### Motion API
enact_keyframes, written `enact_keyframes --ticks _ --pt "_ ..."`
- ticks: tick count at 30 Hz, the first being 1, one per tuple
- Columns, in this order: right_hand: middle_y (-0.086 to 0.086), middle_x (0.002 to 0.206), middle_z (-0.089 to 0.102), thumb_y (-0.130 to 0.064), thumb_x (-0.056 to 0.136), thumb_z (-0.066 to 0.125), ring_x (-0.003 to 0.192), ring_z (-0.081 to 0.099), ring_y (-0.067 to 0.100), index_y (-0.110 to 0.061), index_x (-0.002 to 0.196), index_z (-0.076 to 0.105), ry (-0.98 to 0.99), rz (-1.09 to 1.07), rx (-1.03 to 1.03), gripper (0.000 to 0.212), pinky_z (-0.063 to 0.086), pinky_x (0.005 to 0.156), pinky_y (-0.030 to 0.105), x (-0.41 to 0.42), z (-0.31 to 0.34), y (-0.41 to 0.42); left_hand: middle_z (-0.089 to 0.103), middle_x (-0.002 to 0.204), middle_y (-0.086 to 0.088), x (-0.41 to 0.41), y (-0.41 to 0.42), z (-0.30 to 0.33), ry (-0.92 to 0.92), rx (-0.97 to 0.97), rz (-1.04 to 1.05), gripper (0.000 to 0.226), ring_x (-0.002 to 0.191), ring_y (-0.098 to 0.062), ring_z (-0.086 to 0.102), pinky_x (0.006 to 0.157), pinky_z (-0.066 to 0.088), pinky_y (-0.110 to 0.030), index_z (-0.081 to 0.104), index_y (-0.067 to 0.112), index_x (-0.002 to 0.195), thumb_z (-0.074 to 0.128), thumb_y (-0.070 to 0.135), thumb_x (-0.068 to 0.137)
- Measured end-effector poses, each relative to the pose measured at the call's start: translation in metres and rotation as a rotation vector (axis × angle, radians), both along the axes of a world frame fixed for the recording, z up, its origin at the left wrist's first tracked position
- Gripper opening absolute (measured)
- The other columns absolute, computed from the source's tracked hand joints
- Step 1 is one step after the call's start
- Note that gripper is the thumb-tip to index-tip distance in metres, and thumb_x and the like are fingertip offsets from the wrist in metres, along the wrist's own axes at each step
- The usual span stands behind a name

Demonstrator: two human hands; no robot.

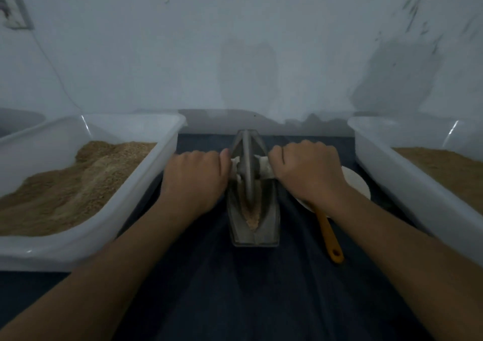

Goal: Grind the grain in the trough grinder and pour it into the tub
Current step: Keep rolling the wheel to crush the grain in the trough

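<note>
Two bare forearms reach up from the bottom of the head view; the left hand (194,181) and right hand (307,172) curl their fingers tightly around the cloth-wrapped axle (264,169) of the grinding wheel (247,168). The wheel stands in the trough grinder (252,210) at frame center, over tan grain (253,216). Grinding appears underway; next, likely more rolling, then tipping the trough into a tub (146,184) at left or right.
</note>
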State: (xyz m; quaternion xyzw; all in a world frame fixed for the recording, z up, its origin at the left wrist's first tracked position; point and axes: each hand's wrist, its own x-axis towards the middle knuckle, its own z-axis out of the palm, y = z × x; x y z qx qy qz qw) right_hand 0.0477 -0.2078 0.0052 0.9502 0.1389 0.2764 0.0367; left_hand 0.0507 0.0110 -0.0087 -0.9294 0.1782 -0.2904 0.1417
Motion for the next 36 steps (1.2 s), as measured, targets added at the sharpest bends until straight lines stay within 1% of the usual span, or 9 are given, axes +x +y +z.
enact_keyframes --ticks 2,6,9,11,14,20,25,31,36 --pt "0.000 0.069 0.033 -0.024 0.091 -0.028 0.060 0.042 0.023 -0.016 0.086 0.034 -0.057 0.006 0.007 0.062 0.038 0.056 0.036 -0.021 -0.003 0.001 0.058 0.094 0.004 -0.020 0.004 -0.002 0.009 -0.084 0.009 0.041 0.080 -0.024 0.058 0.067 0.039 -0.035 0.050 0.026 0.105 0.011 0.039 0.104" --pt "0.000 0.064 0.041 -0.029 0.101 -0.010 0.052 0.042 0.024 -0.017 0.079 0.042 -0.132 -0.031 -0.044 0.057 0.038 0.049 0.034 -0.026 -0.008 -0.005 0.054 0.092 0.008 -0.025 0.003 -0.002 -0.028 -0.093 0.035 0.054 0.083 -0.021 0.056 0.068 0.033 -0.036 0.046 0.031 0.099 -0.006 0.045 0.100" --pt "0.002 0.064 0.043 -0.016 0.089 0.001 0.054 0.044 0.021 -0.011 0.084 0.052 -0.042 -0.032 -0.024 0.051 0.044 0.051 0.033 -0.008 -0.003 -0.002 0.056 0.086 0.003 -0.003 -0.001 -0.002 -0.061 -0.014 0.033 0.036 0.073 -0.024 0.056 0.058 0.035 -0.032 0.047 0.023 0.098 0.014 0.035 0.105" --pt "0.002 0.070 0.043 -0.034 0.084 -0.002 0.063 0.044 0.022 -0.017 0.082 0.050 0.070 -0.095 -0.029 0.055 0.039 0.058 0.034 0.022 0.005 -0.002 0.049 0.077 -0.001 0.021 -0.007 -0.001 -0.058 0.025 0.045 0.017 0.065 -0.023 0.047 0.050 0.024 -0.030 0.043 0.019 0.094 0.032 0.025 0.105" --pt "0.006 0.089 0.056 -0.041 0.102 0.015 0.075 0.048 0.024 -0.020 0.076 0.046 0.300 -0.155 0.012 0.045 0.037 0.066 0.035 0.071 0.012 -0.008 0.046 0.072 -0.003 0.060 -0.011 0.006 -0.035 0.035 0.059 0.016 0.066 -0.022 0.051 0.053 0.024 -0.027 0.048 0.016 0.090 0.040 0.018 0.104" --pt "0.006 0.104 0.060 -0.014 0.102 0.041 0.083 0.050 0.022 -0.016 0.098 0.053 0.473 0.025 -0.041 0.013 0.036 0.074 0.034 0.115 0.020 -0.015 0.067 0.108 -0.013 0.098 -0.016 0.022 0.104 -0.122 0.065 0.027 0.097 -0.037 0.066 0.071 0.039 -0.040 0.053 0.027 0.088 0.034 0.036 0.106" --pt "-0.003 0.076 0.046 -0.049 0.099 0.020 0.067 0.043 0.020 -0.023 0.072 0.043 0.297 -0.189 0.124 0.044 0.035 0.071 0.037 0.082 0.011 -0.007 0.065 0.089 -0.009 0.064 -0.010 0.004 -0.017 -0.034 0.017 0.016 0.079 -0.030 0.064 0.055 0.029 -0.029 0.048 0.020 0.090 0.040 0.023 0.103" --pt "0.003 0.060 0.033 -0.008 0.095 0.032 0.050 0.041 0.020 -0.015 0.079 0.032 -0.088 0.003 -0.049 0.018 0.042 0.050 0.032 -0.007 -0.005 0.000 0.052 0.077 0.002 -0.003 0.002 -0.010 -0.111 -0.183 -0.025 0.027 0.065 -0.024 0.050 0.058 0.032 -0.036 0.037 0.024 0.083 0.022 0.031 0.105" --pt "-0.003 0.054 0.037 -0.031 0.106 0.023 0.044 0.032 0.019 -0.020 0.066 0.040 -0.347 0.000 0.052 0.045 0.023 0.047 0.031 -0.029 -0.014 -0.004 0.048 0.075 0.004 -0.032 0.005 -0.012 -0.099 -0.375 -0.081 0.038 0.066 -0.024 0.046 0.068 0.040 -0.044 0.042 0.025 0.081 0.014 0.035 0.104"
